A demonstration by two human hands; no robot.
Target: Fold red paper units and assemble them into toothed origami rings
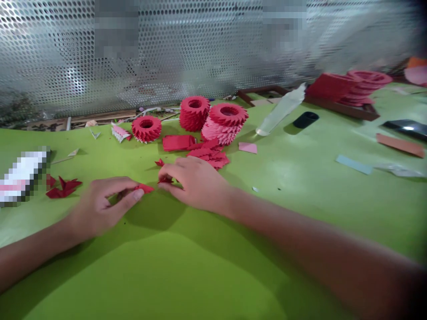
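Note:
My left hand [106, 206] pinches a small red folded paper piece [144, 188] between thumb and fingertips. My right hand [195, 183] comes in from the right, its fingertips gripping another red folded piece [166, 180]. The two hands are close together, a little apart, above the green tabletop [233, 213]. Beyond them lies a heap of loose red folded units [210, 153] beside a stack of flat red paper [176, 142]. Further red units [63, 187] lie to the left of my left hand.
Ring-shaped assemblies of folded paper [195, 113] stand at the back, with a pink-and-red one [224, 123]. A plastic glue bottle [280, 111] lies at right, near a black cylinder [305, 119]. A pixelated object [23, 175] sits at left. A perforated metal screen [167, 53] runs behind.

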